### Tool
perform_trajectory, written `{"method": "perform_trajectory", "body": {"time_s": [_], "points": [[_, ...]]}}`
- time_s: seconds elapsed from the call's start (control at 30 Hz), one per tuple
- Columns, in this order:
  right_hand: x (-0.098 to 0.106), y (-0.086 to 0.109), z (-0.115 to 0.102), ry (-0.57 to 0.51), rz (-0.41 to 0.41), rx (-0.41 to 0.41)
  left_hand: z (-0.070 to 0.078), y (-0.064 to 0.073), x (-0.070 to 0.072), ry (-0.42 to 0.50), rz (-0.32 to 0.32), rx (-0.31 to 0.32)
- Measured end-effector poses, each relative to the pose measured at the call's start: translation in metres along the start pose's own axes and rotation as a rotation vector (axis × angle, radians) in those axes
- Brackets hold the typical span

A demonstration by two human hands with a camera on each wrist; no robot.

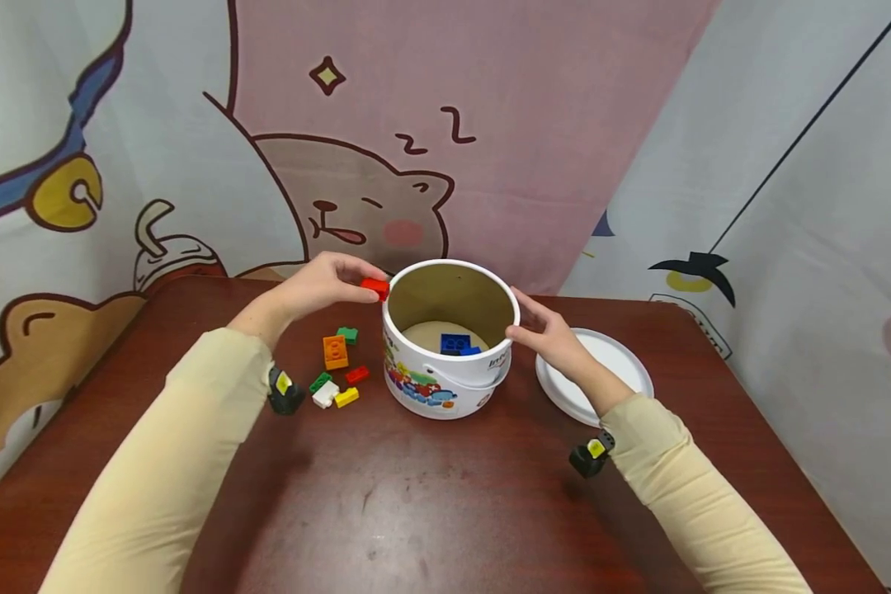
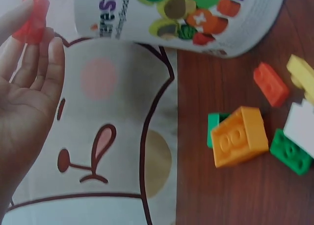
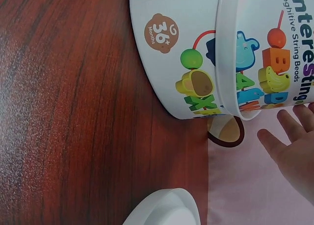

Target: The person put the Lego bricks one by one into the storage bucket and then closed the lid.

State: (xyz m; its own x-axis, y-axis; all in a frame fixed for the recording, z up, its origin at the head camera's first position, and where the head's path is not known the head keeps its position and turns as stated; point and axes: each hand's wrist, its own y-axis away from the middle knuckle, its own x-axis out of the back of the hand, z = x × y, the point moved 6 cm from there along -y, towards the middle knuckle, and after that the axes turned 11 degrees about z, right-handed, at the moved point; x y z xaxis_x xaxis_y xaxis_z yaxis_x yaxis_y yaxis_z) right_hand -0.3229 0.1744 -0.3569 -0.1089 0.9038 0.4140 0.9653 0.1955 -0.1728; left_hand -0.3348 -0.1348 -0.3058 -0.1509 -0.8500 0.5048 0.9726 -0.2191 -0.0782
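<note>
1. while pinching a red block (image 1: 375,288) with the left hand (image 1: 313,285) just left of the rim of a white bucket (image 1: 416,351), touching the opposite side with the spread-fingered right hand (image 1: 548,330).
2. inside, on the bucket's floor: blue blocks (image 1: 455,343).
3. on the table (image 1: 386,495), left of the bucket: an orange block (image 1: 335,352), two green blocks (image 1: 348,335), another red block (image 1: 357,375), a white block (image 1: 326,394), a yellow block (image 1: 346,398).
4. right of the bucket, partly hidden by the right wrist: a white lid (image 1: 619,356).
5. beyond the table: a curtain (image 1: 505,165) printed with a bear.
</note>
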Motion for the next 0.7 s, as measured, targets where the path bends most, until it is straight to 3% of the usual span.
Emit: {"method": "perform_trajectory", "body": {"time_s": [0.37,0.7], "points": [[0.000,0.001,0.001,-0.004,0.007,0.004,0.027,-0.015,-0.030,0.026,-0.040,-0.071],[0.000,0.000,0.001,-0.023,0.003,0.005,0.044,-0.019,-0.053,0.050,-0.102,-0.140]]}}
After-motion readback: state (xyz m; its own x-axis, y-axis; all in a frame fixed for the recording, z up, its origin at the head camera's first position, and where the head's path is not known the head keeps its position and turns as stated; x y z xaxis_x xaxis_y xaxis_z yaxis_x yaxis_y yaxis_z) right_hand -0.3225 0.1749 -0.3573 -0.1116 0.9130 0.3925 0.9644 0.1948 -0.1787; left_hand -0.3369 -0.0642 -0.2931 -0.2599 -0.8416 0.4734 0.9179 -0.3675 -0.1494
